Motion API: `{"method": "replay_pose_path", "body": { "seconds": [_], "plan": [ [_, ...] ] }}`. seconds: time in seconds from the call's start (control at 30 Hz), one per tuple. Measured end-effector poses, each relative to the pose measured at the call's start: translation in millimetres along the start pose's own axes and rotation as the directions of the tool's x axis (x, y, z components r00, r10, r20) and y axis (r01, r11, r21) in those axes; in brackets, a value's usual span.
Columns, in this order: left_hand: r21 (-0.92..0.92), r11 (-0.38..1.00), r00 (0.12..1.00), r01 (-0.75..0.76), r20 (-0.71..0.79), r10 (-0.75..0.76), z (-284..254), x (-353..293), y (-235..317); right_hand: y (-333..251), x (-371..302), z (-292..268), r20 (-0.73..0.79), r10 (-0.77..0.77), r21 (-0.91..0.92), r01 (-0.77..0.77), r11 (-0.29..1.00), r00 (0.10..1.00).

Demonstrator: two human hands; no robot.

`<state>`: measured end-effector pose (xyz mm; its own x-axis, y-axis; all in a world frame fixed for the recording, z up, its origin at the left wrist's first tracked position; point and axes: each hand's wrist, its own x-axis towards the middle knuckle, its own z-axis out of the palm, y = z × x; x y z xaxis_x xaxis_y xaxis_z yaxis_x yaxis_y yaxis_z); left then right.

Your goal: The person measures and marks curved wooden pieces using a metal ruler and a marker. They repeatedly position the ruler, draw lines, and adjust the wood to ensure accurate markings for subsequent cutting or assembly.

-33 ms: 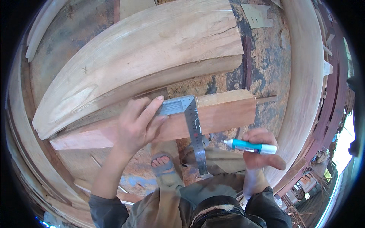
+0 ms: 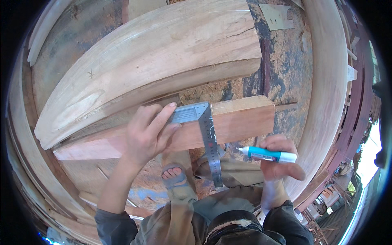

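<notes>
Standing right by this one. The person is crouched over a reddish squared wooden beam (image 2: 241,120) that runs across the middle of the frame, with its cut end toward the right. A metal try square (image 2: 212,147) sits on it. The short arm lies flat on the beam's top edge, and the long ruled blade hangs down across the front face and past the lower edge, toward the lower middle of the frame.

The left hand (image 2: 147,132) is spread open and pressing down, palm on the beam, with the fingertips on the short arm of the square to pin it. It's a flat hold, not a grip around anything.

The right hand (image 2: 279,161), right of centre and a bit lower, is curled closed around a blue and white marker (image 2: 269,155). The marker lies sideways with its tip pointing left at the blade. The tip is near the blade but clearly apart from it, just under the beam's lower edge and not on the wood. I can't see any drawn line on the beam's face beside the blade, so it looks unmarked to me.

A big pale curved timber (image 2: 155,61) fills the upper left behind the beam. Another curved plank (image 2: 326,102) sweeps down the right side, over ground covered in sawdust (image 2: 286,77). A sandalled foot (image 2: 174,175) pokes out under the beam, lower centre.
</notes>
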<state>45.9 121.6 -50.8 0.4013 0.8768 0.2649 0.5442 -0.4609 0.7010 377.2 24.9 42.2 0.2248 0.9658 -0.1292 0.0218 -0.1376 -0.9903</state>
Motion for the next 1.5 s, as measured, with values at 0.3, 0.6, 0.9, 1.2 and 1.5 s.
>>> {"method": "replay_pose_path", "body": {
  "seconds": [0.3, 0.6, 0.9, 1.2, 1.5],
  "plan": [
    [0.007, 1.000, 1.000, -0.010, -0.012, 0.010, 2.8, 2.6, 2.1, 3.1, 9.9, 28.8, 0.098, -0.161, -0.407, 0.187, 0.894, 0.982],
    [0.010, 1.000, 1.000, 0.021, 0.011, -0.022, 1.8, 4.1, 3.7, 6.6, 20.0, 45.4, 0.247, -0.388, -0.557, 0.458, 0.693, 0.888],
    [0.027, 0.999, 1.000, 0.027, 0.013, -0.027, 1.7, 3.5, 4.4, 13.3, 22.7, 57.2, 0.289, -0.479, -0.546, 0.553, 0.629, 0.829],
    [0.024, 1.000, 1.000, 0.007, -0.025, -0.007, 4.5, 3.4, 3.8, 14.0, 23.5, 63.2, 0.275, -0.477, -0.588, 0.539, 0.604, 0.835],
    [0.028, 0.999, 0.999, 0.031, -0.028, -0.030, 3.5, 4.1, 6.4, 5.7, 16.4, 65.8, 0.269, -0.439, -0.615, 0.504, 0.607, 0.857]
  ]
}}
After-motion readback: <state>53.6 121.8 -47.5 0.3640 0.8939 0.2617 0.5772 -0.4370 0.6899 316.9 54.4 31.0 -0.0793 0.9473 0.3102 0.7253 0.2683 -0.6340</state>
